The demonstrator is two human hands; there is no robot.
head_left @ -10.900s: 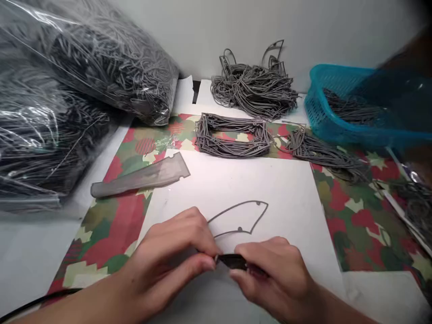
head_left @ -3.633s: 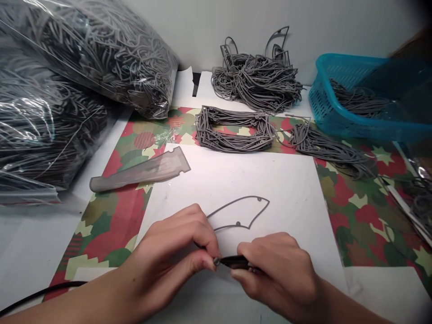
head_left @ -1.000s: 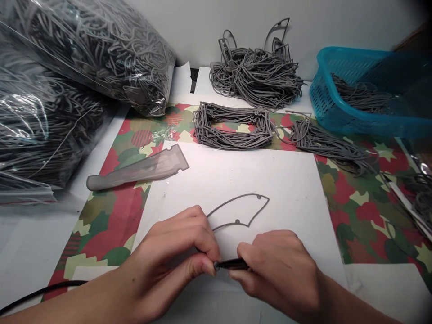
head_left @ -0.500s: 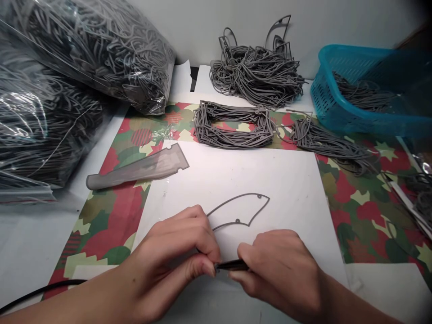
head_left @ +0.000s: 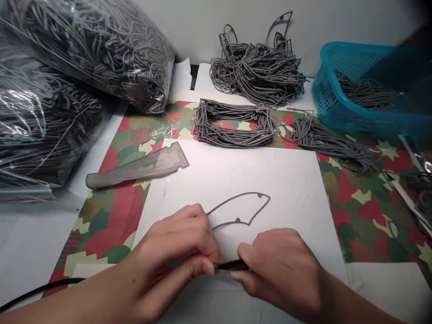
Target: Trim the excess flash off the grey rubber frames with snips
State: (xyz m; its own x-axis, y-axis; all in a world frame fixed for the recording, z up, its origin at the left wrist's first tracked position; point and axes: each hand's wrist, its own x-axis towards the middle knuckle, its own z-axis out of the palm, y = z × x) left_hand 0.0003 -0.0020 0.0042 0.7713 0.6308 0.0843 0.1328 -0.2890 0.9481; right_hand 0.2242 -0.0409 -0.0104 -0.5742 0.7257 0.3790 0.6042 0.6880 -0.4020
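Note:
Pinched between thumb and fingers of my left hand (head_left: 184, 252) is a thin grey rubber gasket (head_left: 249, 193). Its looped far end, with small round tabs, sticks out past the knuckles over the white paper sheet (head_left: 276, 171). My right hand (head_left: 281, 265) is closed around black, pointed tweezers (head_left: 232, 265). Their tips meet the gasket's edge right at my left fingertips. The exact contact spot is too small to make out. Farther left lies a flat, translucent grey piece (head_left: 141, 166) with a notched wide end.
Clear plastic bags (head_left: 111, 54) stuffed with grey gaskets stand at the left. Along the back are a tangled gasket heap (head_left: 256, 74), a rectangular stack (head_left: 232, 139) and a smaller bundle (head_left: 334, 144). A blue basket (head_left: 332, 85) sits at the right. A black cable (head_left: 40, 288) runs in at lower left.

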